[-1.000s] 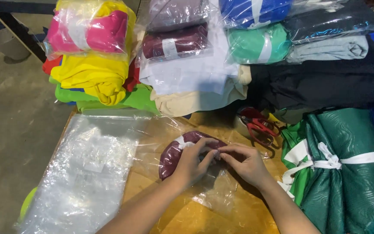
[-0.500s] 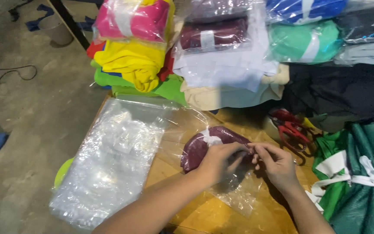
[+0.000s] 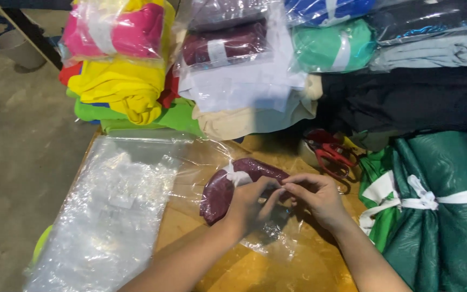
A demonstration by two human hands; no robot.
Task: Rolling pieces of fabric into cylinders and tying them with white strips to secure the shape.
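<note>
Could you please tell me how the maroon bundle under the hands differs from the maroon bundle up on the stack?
The maroon bundle on the table lies slantwise on the wood, its clear bag loose and open; both hands, left hand and right hand, touch its end. The maroon bundle on the stack lies level atop folded cloth, bagged snugly, untouched. Both are dark red cloth with a white band.

From my seat I see a maroon folded cloth (image 3: 220, 192) with a white band, inside a clear bag (image 3: 266, 238) on the tan wooden table (image 3: 233, 270). At the table's left edge lies a clear stack of bags (image 3: 104, 216). Along the far edge sit pink (image 3: 120, 30), yellow (image 3: 117, 89), lime green (image 3: 177, 116), cream (image 3: 244, 119), teal (image 3: 325, 46) and black (image 3: 406, 103) cloths. Red-handled scissors (image 3: 331, 154) lie beside a dark green bundle (image 3: 444, 216) tied with white tape.
</note>
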